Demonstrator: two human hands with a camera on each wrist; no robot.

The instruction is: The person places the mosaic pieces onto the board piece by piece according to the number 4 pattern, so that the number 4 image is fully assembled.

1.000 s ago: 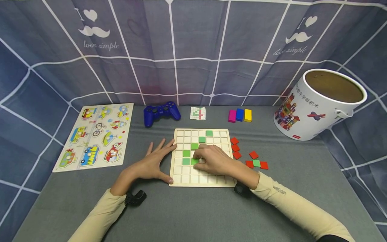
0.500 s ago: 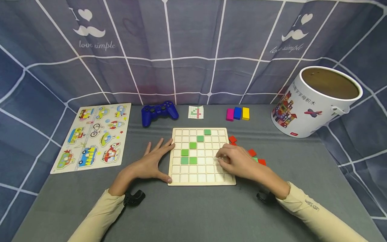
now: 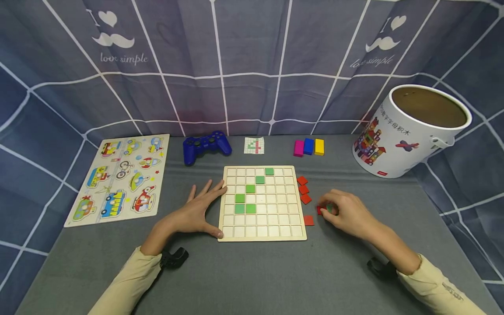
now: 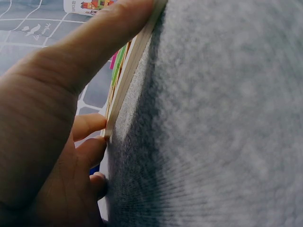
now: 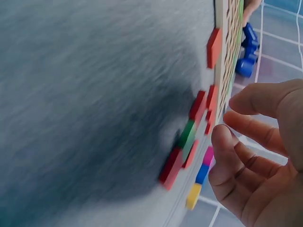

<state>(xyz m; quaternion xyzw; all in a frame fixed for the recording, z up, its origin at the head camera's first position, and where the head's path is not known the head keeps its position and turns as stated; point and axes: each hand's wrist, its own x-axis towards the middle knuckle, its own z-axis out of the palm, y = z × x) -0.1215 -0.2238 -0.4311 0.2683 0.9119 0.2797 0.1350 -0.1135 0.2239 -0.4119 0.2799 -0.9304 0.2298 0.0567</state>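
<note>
A pale wooden grid board lies flat in the middle of the head view, with several green tiles set in its cells. Spread along its left side, my left hand touches the edge with fingertips and puts its thumb at the near left corner. My right hand hovers by the loose tiles right of the board. In the right wrist view its thumb and fingers are apart, nothing visible between them, beside a row of a red tile, a green tile and another red tile.
More red tiles lie along the board's right edge. Behind it are a small pattern card, a blue game controller and coloured blocks. A picture puzzle lies left; a white bucket stands back right.
My right hand has moved right, off the board's middle to the loose tiles. A red tile near the board's lower right edge now shows. My left hand keeps its place on the board.
</note>
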